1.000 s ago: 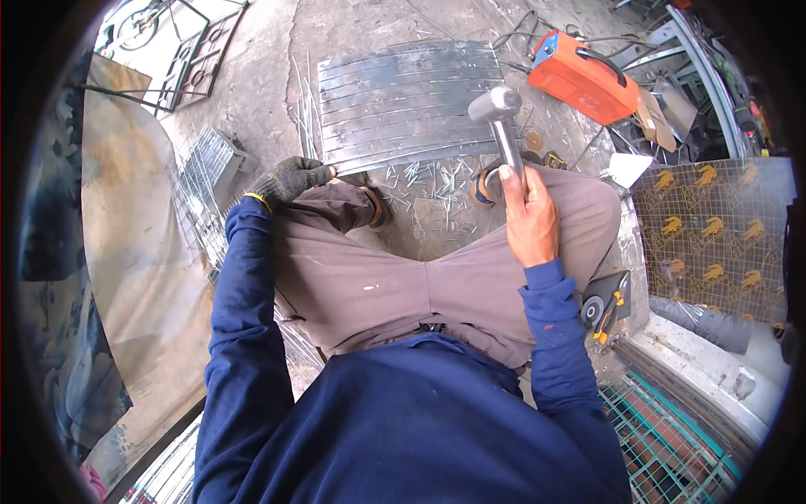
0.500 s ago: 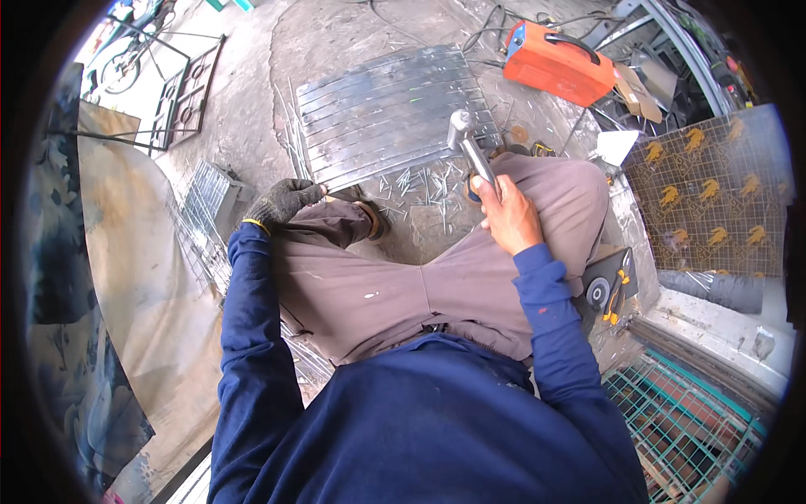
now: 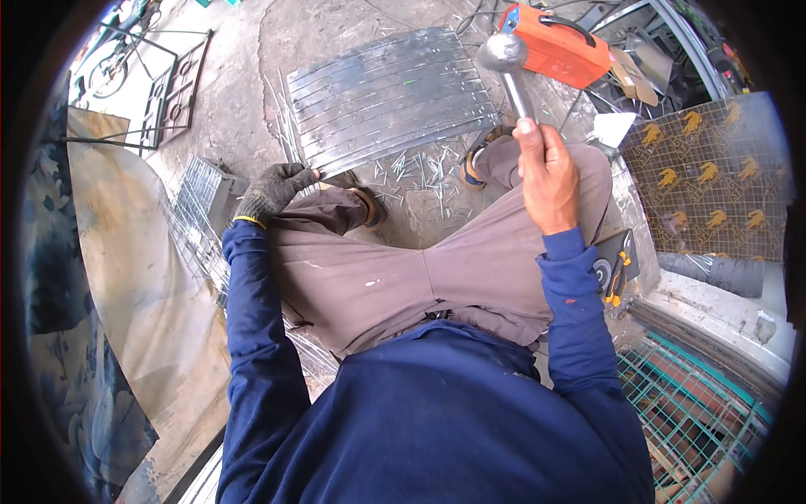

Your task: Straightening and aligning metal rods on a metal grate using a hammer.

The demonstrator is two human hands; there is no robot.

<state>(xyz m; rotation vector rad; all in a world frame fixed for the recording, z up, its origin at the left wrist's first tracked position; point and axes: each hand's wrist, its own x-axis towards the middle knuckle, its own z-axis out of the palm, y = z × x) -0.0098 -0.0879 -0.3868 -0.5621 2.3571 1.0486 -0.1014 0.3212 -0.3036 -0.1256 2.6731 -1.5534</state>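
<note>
the right hand [image 3: 552,181] grips the hammer [image 3: 514,84], long axis running away, head slightly left; the left hand [image 3: 274,191] touches the sheet [image 3: 390,94] at one corner, whether gripping i cannot tell.

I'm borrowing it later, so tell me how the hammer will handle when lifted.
The hammer is probably head-heavy, given its bulky metal head. The straight metal handle suggests stiffness; its smooth shine may make it slippery.
</note>
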